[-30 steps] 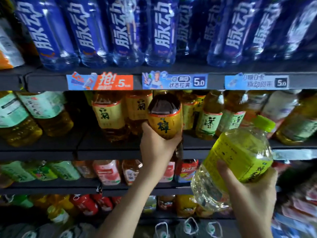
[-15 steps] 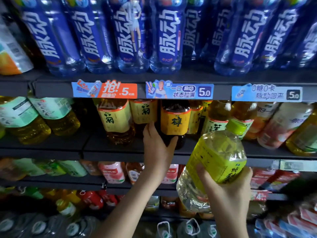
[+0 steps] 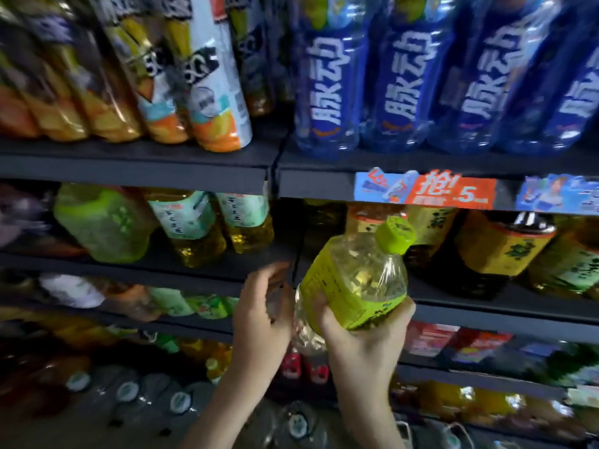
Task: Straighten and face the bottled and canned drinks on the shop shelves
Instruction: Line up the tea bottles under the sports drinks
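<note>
My right hand (image 3: 363, 338) grips a clear tea bottle (image 3: 353, 280) with a lime-green label and green cap, tilted, in front of the middle shelf (image 3: 486, 306). My left hand (image 3: 262, 315) hovers just left of that bottle with fingers loosely spread, holding nothing. A dark tea bottle with a yellow-orange label (image 3: 499, 251) stands on the middle shelf to the right. Green-tea bottles with pale green labels (image 3: 188, 222) stand on the shelf to the left.
Blue-labelled drink bottles (image 3: 402, 79) line the upper shelf above price tags (image 3: 428, 191). Orange juice bottles (image 3: 207, 85) stand upper left. Lower shelves hold small bottles (image 3: 181, 303) and large water jugs (image 3: 129, 390).
My left hand let go of the dark tea bottle on the shelf and drew back beside the green bottle. The view swung left.
</note>
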